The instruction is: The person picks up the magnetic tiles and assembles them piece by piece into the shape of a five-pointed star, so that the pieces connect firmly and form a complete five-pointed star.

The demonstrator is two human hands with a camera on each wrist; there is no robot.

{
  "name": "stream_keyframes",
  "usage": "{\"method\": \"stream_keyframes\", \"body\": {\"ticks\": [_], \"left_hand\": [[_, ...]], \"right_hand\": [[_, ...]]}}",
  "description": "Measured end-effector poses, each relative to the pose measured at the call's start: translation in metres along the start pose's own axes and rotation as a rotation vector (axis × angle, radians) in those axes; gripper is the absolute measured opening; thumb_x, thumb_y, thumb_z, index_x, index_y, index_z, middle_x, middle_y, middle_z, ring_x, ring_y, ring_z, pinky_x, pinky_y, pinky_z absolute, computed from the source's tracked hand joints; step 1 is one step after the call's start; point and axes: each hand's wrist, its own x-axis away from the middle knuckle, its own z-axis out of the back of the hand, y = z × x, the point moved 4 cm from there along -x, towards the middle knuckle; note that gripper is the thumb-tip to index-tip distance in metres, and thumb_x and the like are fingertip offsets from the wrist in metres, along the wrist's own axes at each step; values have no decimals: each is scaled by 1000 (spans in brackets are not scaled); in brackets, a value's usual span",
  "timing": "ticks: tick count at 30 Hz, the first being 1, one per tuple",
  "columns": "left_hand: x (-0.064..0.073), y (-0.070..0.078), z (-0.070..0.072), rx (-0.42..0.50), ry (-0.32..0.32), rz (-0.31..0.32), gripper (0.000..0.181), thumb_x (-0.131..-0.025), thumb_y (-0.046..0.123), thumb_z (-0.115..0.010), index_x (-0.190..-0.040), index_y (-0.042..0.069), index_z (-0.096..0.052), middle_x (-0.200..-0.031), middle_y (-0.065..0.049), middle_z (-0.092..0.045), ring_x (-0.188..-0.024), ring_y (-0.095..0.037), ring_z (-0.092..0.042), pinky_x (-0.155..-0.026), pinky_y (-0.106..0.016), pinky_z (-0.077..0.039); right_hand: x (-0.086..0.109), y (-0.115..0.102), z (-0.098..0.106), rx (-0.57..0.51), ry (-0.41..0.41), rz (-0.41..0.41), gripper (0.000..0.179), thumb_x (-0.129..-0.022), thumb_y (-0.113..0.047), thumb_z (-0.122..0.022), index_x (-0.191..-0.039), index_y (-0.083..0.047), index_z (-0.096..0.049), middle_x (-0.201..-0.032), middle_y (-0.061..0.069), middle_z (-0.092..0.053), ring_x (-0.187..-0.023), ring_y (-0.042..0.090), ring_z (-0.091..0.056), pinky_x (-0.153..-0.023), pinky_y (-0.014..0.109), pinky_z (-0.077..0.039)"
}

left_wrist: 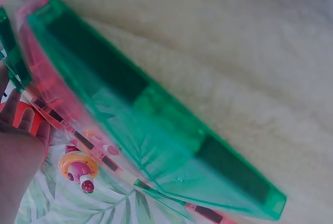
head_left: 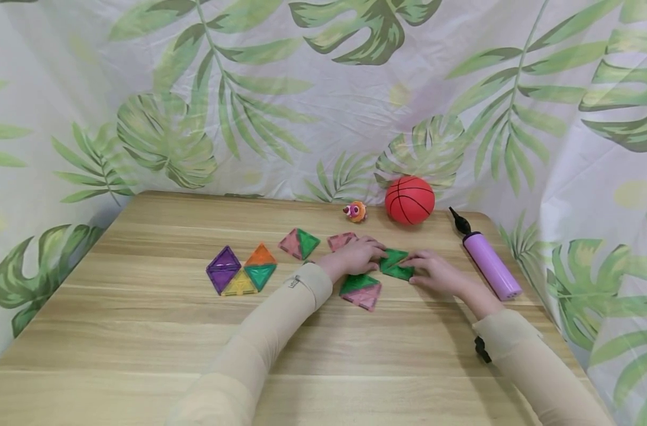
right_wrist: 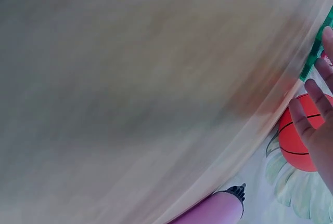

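Observation:
Two green translucent triangle tiles (head_left: 395,263) lie side by side on the wooden table, between my hands. My left hand (head_left: 357,255) reaches across to their left edge, its fingertips close against the nearer corner. From the right, my right hand (head_left: 434,273) touches the tiles with extended fingers. In the right wrist view its fingers (right_wrist: 307,112) look straight and slightly spread beside a green tile edge. A pink tile (head_left: 341,239) is partly hidden behind my left hand. Just below that hand is a green and pink pair of tiles (head_left: 361,291), large and close in the left wrist view.
Left of my hands lie a pink and green tile pair (head_left: 299,244) and a joined group of purple, yellow, orange and teal triangles (head_left: 240,273). A small toy figure (head_left: 355,211) and red ball (head_left: 410,200) stand at the back. A purple hand pump (head_left: 491,265) lies right.

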Motion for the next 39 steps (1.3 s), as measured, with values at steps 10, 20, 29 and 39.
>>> {"method": "stream_keyframes", "body": {"ticks": [10,20,29,39], "left_hand": [[6,3,7,16,7,10,45,-94,31,-57,-138,19,-50,-147,0,-40,-139,-24,-27,-112,-44,-24],[47,-17,45,90,113,49,48,-92,32,-62,-136,18,-51,-140,-3,-47,-135,-25,-34,-109,-49,-25],[110,-46,70,56,198,140,50,-90,34,-64,-136,18,-51,-139,-5,-49,-134,-31,-34,-109,-55,-21],[188,-79,84,70,340,156,52,-87,28,-68,-132,8,-53,-137,-14,-50,-134,-41,-31,-108,-59,-22]], "right_hand": [[-9,-1,8,2,-9,-48,36,-80,-11,-75,-115,-5,-66,-122,19,-58,-114,36,-50,-96,53,-41],[-30,-32,40,-10,24,-65,43,-80,-18,-76,-120,-6,-63,-124,16,-57,-117,34,-48,-98,54,-38],[-60,-74,66,55,63,-81,48,-80,-29,-76,-122,-11,-62,-127,13,-55,-118,31,-45,-97,52,-39],[-105,-127,60,4,122,-14,42,-82,-20,-74,-121,-12,-62,-127,10,-57,-122,28,-46,-100,48,-40]]}}
